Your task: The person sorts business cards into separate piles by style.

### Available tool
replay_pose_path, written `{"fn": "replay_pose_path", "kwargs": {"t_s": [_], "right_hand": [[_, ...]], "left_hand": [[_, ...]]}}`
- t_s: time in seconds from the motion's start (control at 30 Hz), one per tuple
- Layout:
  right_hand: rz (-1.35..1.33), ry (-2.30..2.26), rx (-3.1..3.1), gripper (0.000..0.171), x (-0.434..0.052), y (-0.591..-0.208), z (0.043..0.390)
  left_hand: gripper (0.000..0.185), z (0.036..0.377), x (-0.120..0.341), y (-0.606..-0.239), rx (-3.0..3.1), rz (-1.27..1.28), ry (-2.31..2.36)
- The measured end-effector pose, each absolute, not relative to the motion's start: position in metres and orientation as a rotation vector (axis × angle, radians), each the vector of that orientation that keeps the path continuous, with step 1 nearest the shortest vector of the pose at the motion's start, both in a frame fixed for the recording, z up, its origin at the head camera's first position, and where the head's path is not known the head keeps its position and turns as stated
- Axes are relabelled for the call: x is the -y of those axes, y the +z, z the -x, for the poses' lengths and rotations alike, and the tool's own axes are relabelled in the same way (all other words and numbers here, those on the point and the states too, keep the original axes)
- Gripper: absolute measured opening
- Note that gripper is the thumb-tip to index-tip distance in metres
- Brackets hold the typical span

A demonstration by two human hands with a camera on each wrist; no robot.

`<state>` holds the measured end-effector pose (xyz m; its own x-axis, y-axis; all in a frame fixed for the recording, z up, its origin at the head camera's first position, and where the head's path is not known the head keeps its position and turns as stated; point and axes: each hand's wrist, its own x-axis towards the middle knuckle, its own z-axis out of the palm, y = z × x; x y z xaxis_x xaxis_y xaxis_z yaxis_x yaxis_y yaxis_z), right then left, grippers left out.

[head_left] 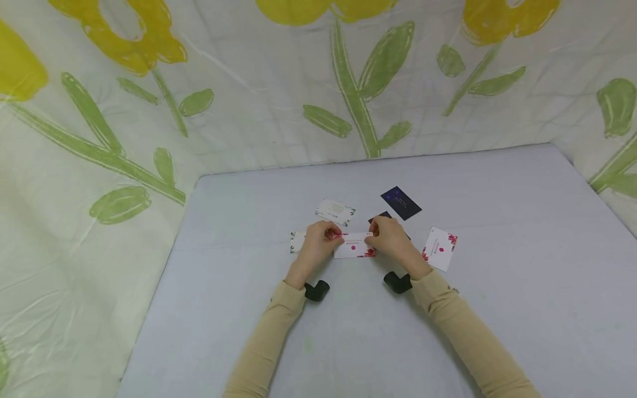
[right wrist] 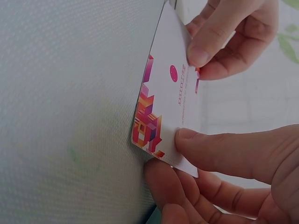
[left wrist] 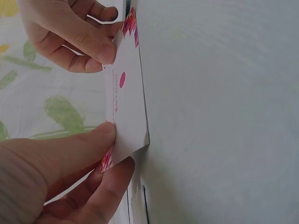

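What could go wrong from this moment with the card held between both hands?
The pink-patterned card is pinched only at its ends by the left hand and right hand, so it may bend or slip. The right hand sits close over a dark card, and the left beside a white card; either could be nudged.

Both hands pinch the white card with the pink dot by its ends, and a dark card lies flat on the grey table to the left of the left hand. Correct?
Not quite: the dark card lies beyond the right hand, per the head view. The rest holds.
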<state>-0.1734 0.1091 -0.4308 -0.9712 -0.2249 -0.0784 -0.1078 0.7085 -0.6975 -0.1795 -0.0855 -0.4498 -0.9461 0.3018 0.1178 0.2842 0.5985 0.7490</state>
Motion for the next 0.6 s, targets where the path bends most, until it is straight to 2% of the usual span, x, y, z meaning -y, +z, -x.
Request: {"fn": "replay_pose_path", "kwargs": {"t_s": [0.6], "right_hand": [[0.242,-1.071,-2.763,0.017,-0.1083,-0.4318,0.1723]], "left_hand": [[0.009,0.1797,0.0843,-0.4528,-2.835,-0.544,1.23]]}}
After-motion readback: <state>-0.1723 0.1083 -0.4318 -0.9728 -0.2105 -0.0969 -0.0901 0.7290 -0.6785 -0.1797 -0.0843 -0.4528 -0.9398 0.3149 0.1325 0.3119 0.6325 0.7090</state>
